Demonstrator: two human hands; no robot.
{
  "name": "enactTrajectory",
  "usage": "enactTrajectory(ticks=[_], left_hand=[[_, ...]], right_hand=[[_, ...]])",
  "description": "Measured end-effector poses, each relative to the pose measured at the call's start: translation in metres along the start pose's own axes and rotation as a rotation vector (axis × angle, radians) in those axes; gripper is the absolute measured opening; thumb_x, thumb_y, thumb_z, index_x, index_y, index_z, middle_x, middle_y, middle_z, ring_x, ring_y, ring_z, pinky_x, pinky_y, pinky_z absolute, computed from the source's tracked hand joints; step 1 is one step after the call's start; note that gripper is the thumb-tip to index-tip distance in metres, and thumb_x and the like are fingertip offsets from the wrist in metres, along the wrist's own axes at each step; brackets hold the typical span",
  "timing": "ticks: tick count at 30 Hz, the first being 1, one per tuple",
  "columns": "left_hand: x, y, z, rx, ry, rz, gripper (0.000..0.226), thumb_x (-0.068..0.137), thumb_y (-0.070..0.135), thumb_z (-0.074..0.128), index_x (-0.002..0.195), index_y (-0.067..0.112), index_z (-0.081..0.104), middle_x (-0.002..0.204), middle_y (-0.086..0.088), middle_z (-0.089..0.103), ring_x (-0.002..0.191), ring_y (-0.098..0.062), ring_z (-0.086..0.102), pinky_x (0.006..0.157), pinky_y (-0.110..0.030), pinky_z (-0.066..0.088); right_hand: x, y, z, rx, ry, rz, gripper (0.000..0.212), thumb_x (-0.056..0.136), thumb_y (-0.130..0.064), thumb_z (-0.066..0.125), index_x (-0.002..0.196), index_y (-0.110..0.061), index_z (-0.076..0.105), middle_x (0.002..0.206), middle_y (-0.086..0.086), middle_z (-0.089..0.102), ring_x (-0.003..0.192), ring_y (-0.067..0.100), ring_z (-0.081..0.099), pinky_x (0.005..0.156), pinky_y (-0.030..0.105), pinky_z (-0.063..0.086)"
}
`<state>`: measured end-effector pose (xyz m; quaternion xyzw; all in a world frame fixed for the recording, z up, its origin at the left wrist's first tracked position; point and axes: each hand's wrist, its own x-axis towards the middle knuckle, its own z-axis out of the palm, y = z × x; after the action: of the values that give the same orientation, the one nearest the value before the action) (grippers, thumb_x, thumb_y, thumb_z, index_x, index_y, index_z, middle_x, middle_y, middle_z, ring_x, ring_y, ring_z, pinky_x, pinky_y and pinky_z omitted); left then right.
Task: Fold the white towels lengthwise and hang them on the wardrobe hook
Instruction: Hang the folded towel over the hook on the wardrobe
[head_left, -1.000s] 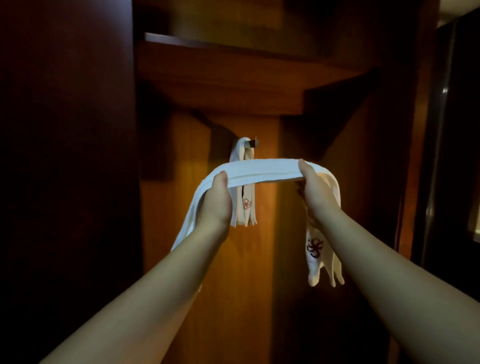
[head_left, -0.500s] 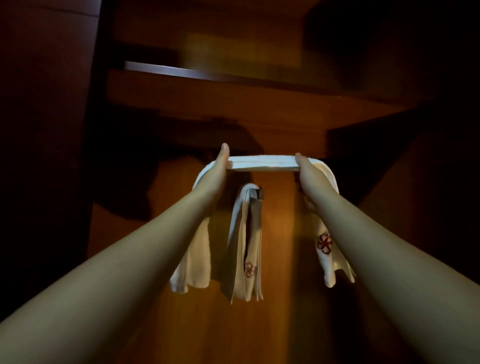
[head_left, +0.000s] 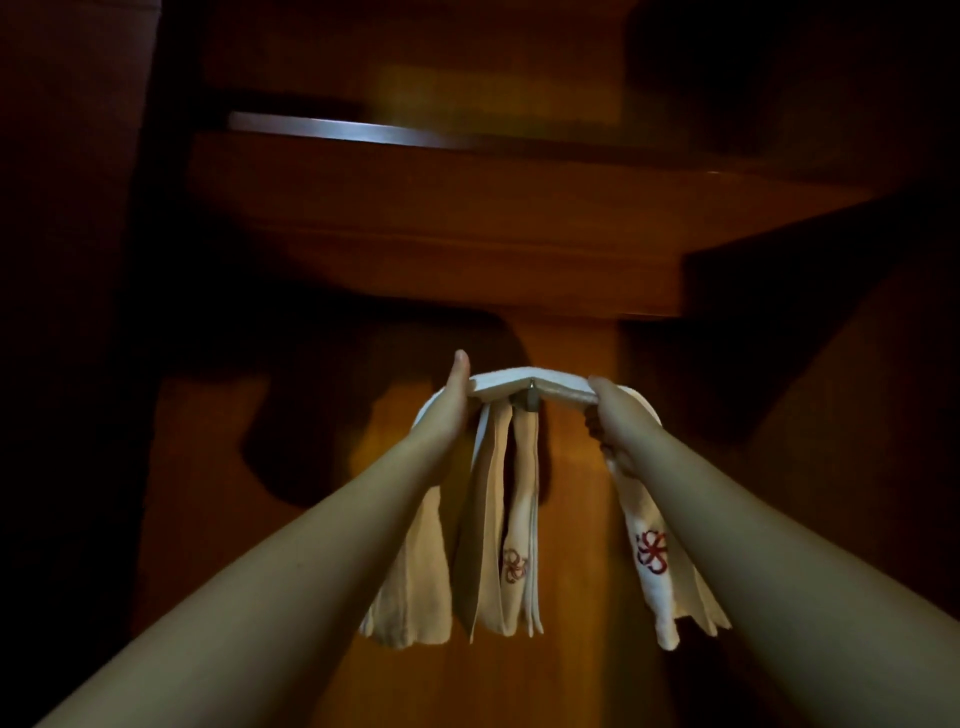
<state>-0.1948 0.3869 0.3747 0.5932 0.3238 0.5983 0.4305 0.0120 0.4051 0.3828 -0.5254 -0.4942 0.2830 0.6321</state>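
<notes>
A folded white towel (head_left: 524, 382) is stretched level between my hands, its middle lying on the metal wardrobe hook (head_left: 530, 401). My left hand (head_left: 448, 402) holds its left part, thumb up along the edge. My right hand (head_left: 605, 415) grips its right part with curled fingers. The towel's ends hang down on both sides, the right one showing a red emblem (head_left: 652, 552). Another folded white towel (head_left: 511, 519) hangs from the same hook beneath it, also with a red emblem.
The hook is fixed to the wooden back panel (head_left: 571, 519) of a dim wardrobe. A wooden shelf (head_left: 441, 223) juts out just above the hook. Dark side walls close in at left and right.
Both hands carried the stretched towel forward and lowered it until its middle came to lie on the hook above the hanging towel. The camera tilted up and came closer.
</notes>
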Motion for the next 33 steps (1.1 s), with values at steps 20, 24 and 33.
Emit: enactTrajectory(ticks=[20,24,33], left_hand=[[-0.027,-0.043,0.052,-0.175,-0.001,-0.247,0.027,0.104,0.028,0.042,0.114,0.01,0.06,0.096,-0.012,0.065,0.085,-0.025,0.061,0.078,-0.036,0.05],[-0.049,-0.045,0.049,-0.215,0.006,-0.365,0.045,0.102,0.027,0.04,0.132,-0.001,0.058,0.099,-0.025,0.071,0.089,-0.039,0.065,0.076,-0.042,0.052],[-0.109,-0.08,-0.005,0.086,-0.129,-0.709,0.066,0.107,0.047,0.021,0.102,-0.005,0.063,0.09,-0.019,0.062,0.08,-0.028,0.056,0.091,-0.037,0.04]], right_hand=[[-0.04,0.051,0.056,0.381,-0.163,0.228,0.054,0.098,-0.034,0.039,0.065,-0.016,0.079,0.064,0.003,0.072,0.053,0.015,0.069,0.041,0.022,0.048],[-0.064,0.055,0.058,0.294,-0.223,0.349,0.053,0.095,-0.046,0.038,0.096,-0.017,0.081,0.103,0.015,0.075,0.103,0.024,0.07,0.077,0.037,0.052],[-0.135,0.085,0.032,-0.29,-0.331,0.464,0.062,0.104,-0.054,0.029,0.109,-0.003,0.063,0.103,0.015,0.067,0.084,0.024,0.064,0.082,0.034,0.043]])
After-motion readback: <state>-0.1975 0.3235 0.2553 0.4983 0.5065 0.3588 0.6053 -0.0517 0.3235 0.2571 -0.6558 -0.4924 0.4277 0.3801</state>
